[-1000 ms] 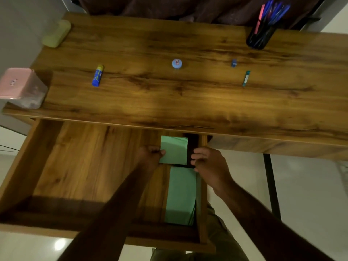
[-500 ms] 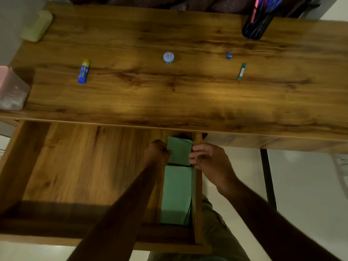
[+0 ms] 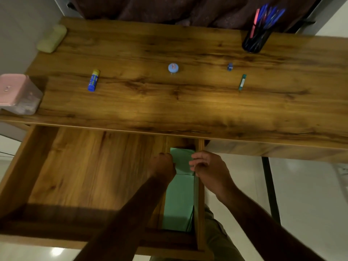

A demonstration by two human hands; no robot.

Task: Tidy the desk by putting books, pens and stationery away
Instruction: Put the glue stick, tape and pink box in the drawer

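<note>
An open wooden drawer (image 3: pixel 79 176) is pulled out under the desk (image 3: pixel 188 102). In its narrow right compartment stand two green books: a near one (image 3: pixel 178 202) and a far one (image 3: pixel 182 161). My left hand (image 3: pixel 163 166) grips the far green book's left edge, and my right hand (image 3: pixel 209 166) pinches its right edge. On the desk lie a blue glue stick (image 3: pixel 93 80), a round blue-lidded pot (image 3: pixel 173 68), a small blue sharpener (image 3: pixel 230 66) and a teal lead tube (image 3: pixel 242 82). A black pen holder (image 3: pixel 254 41) with several pens stands at the back right.
A pink-lidded box (image 3: pixel 17 93) sits at the desk's left edge and a pale green case (image 3: pixel 52 38) at its back left corner. The drawer's wide left compartment shows bare wood. A dark curtain (image 3: pixel 188 8) hangs behind. A black desk leg (image 3: pixel 271 189) stands right of the drawer.
Both hands have pushed the far green book down and farther into the narrow compartment, so less of it shows. The head view has shifted slightly.
</note>
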